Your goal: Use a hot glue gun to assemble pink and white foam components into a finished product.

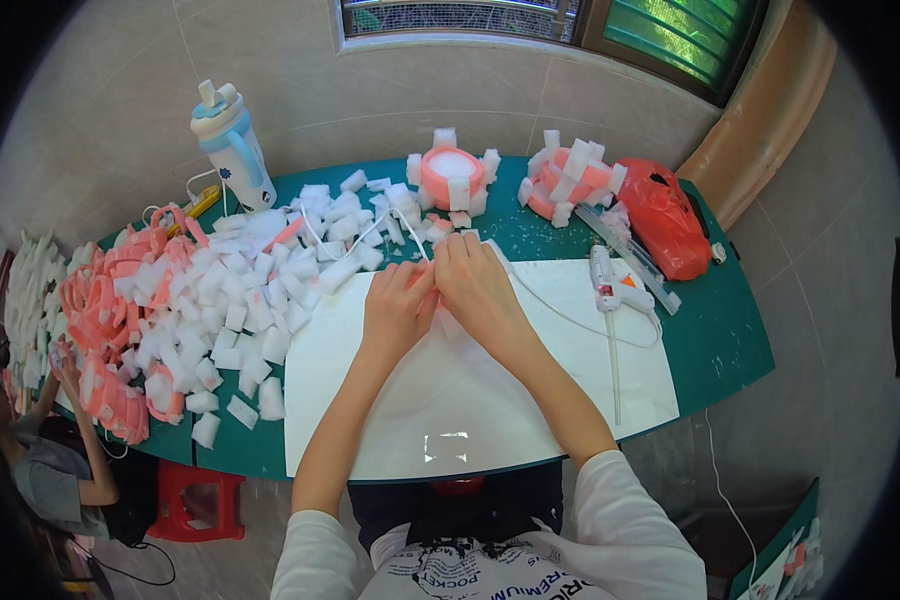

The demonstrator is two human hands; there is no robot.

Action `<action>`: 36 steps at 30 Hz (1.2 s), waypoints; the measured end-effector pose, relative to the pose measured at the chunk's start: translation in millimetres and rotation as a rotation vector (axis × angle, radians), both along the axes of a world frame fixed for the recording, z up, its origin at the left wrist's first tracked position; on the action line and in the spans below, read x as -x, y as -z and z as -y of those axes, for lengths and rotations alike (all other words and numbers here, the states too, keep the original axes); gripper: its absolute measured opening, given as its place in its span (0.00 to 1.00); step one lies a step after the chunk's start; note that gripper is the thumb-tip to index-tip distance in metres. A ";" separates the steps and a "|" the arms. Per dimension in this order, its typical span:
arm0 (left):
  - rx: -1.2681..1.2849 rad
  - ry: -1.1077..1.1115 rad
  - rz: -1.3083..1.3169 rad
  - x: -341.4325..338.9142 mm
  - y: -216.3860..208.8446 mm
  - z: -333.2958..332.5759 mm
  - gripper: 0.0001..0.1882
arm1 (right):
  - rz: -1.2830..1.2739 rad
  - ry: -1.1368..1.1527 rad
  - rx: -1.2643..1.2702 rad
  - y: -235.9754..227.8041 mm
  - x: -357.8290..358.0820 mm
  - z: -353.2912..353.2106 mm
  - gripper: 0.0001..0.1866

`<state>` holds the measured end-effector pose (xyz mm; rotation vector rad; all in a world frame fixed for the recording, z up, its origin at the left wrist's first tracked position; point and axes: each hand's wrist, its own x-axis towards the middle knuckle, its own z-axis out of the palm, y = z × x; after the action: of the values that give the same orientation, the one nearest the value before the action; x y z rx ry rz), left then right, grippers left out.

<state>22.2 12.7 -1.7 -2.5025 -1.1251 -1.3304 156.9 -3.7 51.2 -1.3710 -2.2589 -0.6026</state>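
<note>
Fingers (422, 283) of my left hand (395, 312) and right hand (477, 285) meet, pinched together on a small white foam piece (432, 272) with a trace of pink, mostly hidden by them. I hold it just above the far edge of the white sheet (470, 400) on the green worktop (720, 340), beside the white foam-block pile (250, 290). A glue gun (610, 285) lies to the right.

White foam blocks (235, 300), pink rings (100, 300), green table (720, 340), red bag (665, 220).
</note>
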 end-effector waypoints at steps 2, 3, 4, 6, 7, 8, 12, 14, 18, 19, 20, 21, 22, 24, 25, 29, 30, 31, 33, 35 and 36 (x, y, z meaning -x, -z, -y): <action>-0.004 0.015 -0.005 -0.7 0.3 -0.1 0.18 | 0.009 -0.003 0.009 2.0 -0.9 -0.3 0.13; -0.004 0.017 -0.004 -0.7 0.9 0.2 0.18 | 0.010 -0.001 0.009 1.8 -0.4 0.0 0.13; -0.002 0.015 0.004 -0.7 1.6 0.4 0.19 | -0.001 -0.006 0.013 1.3 0.4 0.2 0.12; 0.001 0.013 0.012 -1.6 1.6 0.7 0.19 | -0.012 -0.010 0.018 0.7 1.9 0.9 0.12; -0.006 0.027 0.039 -2.9 0.7 0.9 0.18 | 0.004 0.003 0.005 0.3 2.6 1.4 0.11; -0.013 0.041 0.066 -3.8 0.4 1.1 0.17 | 0.020 0.016 -0.008 0.4 3.3 1.8 0.10; -0.036 0.033 0.068 -3.4 2.0 0.2 0.16 | 0.055 0.039 -0.017 4.1 6.6 0.5 0.08; -0.018 0.032 0.072 -4.2 1.6 0.3 0.15 | 0.062 0.050 -0.033 5.5 7.2 -0.3 0.08; -0.017 0.031 0.081 -3.7 3.4 -0.2 0.14 | 0.120 0.084 -0.022 5.0 13.1 2.8 0.08; -0.014 0.033 0.076 -3.8 3.3 -0.3 0.14 | 0.108 0.108 -0.027 5.0 13.9 3.8 0.09; -0.011 0.036 0.071 -4.2 3.2 -0.3 0.14 | 0.096 0.132 -0.032 5.1 15.0 4.8 0.09; -0.012 0.036 0.070 -3.9 3.5 -0.7 0.14 | 0.095 0.132 -0.032 7.4 17.4 4.7 0.09; -0.019 0.040 0.072 -3.7 4.2 -1.1 0.13 | 0.090 0.167 -0.052 11.2 20.0 3.9 0.09; -0.027 0.045 0.073 -2.9 6.3 -1.8 0.12 | 0.084 0.204 -0.071 15.5 24.7 3.4 0.10; -0.026 0.039 0.061 -2.0 7.8 -2.3 0.13 | 0.118 0.239 -0.110 16.7 26.8 3.5 0.10; -0.029 0.038 0.058 -2.6 8.1 -2.3 0.14 | 0.187 0.347 -0.134 15.8 32.6 7.7 0.09; -0.029 0.039 0.058 -3.0 7.4 -2.1 0.14 | 0.187 0.348 -0.134 16.5 32.5 7.2 0.09; -0.033 0.039 0.069 -3.4 6.4 -1.6 0.14 | 0.169 0.345 -0.159 17.8 32.3 6.3 0.09; -0.037 0.041 0.080 -3.7 6.4 -1.7 0.14 | 0.152 0.344 -0.183 18.3 32.3 5.9 0.08; -0.036 0.038 0.099 -3.5 7.8 -2.8 0.14 | 0.162 0.334 -0.168 17.7 32.7 6.3 0.07; -0.035 0.037 0.099 -3.2 7.1 -2.6 0.14 | 0.162 0.333 -0.167 18.0 32.8 6.5 0.07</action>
<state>25.3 15.3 -8.8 -2.4692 -1.0687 -1.4852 124.2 -10.2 33.1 -1.6763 -2.0555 -1.0216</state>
